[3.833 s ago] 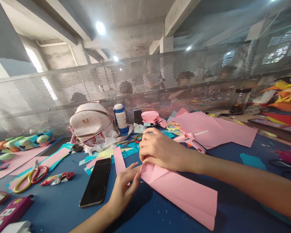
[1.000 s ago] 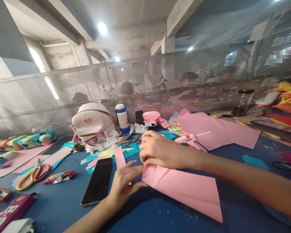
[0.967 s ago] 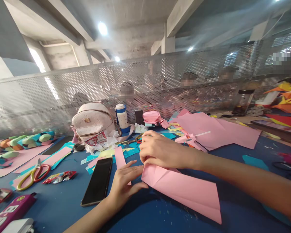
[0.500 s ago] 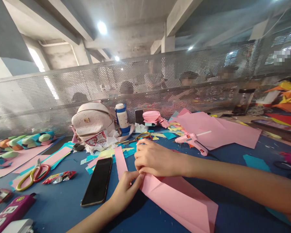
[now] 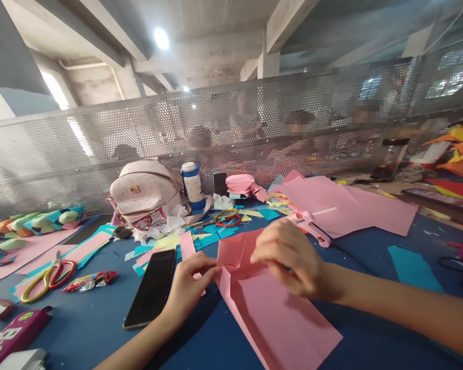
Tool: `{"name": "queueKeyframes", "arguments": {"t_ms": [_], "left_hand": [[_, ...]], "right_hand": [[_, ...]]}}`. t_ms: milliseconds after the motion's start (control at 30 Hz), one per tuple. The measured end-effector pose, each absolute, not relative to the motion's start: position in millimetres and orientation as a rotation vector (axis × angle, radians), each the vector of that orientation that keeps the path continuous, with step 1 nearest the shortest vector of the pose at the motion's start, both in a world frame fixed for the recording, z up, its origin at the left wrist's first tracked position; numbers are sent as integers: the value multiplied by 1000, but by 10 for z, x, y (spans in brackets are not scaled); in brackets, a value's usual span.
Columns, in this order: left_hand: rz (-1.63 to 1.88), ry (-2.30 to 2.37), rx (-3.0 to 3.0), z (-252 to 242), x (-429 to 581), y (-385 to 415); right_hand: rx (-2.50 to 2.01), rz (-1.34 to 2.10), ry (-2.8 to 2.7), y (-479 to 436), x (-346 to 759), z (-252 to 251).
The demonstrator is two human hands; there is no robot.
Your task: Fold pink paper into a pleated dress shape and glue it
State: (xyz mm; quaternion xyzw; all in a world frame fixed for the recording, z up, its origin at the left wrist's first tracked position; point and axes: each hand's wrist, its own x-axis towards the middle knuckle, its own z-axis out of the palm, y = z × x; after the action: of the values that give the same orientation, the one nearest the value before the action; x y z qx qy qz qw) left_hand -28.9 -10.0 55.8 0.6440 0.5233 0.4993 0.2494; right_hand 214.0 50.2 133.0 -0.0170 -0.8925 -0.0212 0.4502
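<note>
pink paper (image 5: 278, 318): your long folded sheet, on the blue desk (image 5: 81, 329) straight ahead of you. its near end lies flat and runs toward the lower right. its far end is raised a little between your hands.
left hand (image 5: 187, 285): yours. thumb and fingers are pinched on the left edge of the raised fold.
right hand (image 5: 293, 254): yours. fingers are curled closed on the right side of the same fold. blur hides exactly where the fingertips sit.
phone (image 5: 151, 288): dark screen up, just left of your left hand, clear of the paper.
pink strip (image 5: 185, 244): narrow, lying between the phone and the paper, with its near end behind your left hand.
glue gun (image 5: 308, 226): pink, just beyond your right hand, at the edge of the large pink sheets (image 5: 351, 205).
scissors (image 5: 46, 275): yellow and red handles, on paper offcuts at the far left, well apart from your hands.
backpack (image 5: 142, 187): pale pink, upright against the mesh screen (image 5: 100, 144), with a blue and white bottle (image 5: 193, 185) just beside it.
</note>
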Motion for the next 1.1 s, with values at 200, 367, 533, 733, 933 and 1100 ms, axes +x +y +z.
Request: {"name": "queueKeyframes", "arguments": {"t_ms": [200, 367, 533, 733, 933, 1100], "left_hand": [[1339, 1405, 1728, 574, -241, -103], [1235, 1247, 1667, 508, -179, -112], [1222, 1159, 1574, 434, -175, -113], [1139, 1131, 1611, 489, -161, -122], [1119, 1165, 1593, 521, -169, -119], [1093, 1126, 1582, 552, -162, -120]], "right_hand": [[-450, 474, -2616, 413, 2139, 837], [-760, 1089, -2420, 522, 1954, 660], [-804, 1338, -2287, 602, 1838, 665], [-747, 1411, -2245, 608, 1799, 648], [-746, 1556, -2183, 632, 1797, 624], [-769, 1575, -2160, 646, 1802, 605]]}}
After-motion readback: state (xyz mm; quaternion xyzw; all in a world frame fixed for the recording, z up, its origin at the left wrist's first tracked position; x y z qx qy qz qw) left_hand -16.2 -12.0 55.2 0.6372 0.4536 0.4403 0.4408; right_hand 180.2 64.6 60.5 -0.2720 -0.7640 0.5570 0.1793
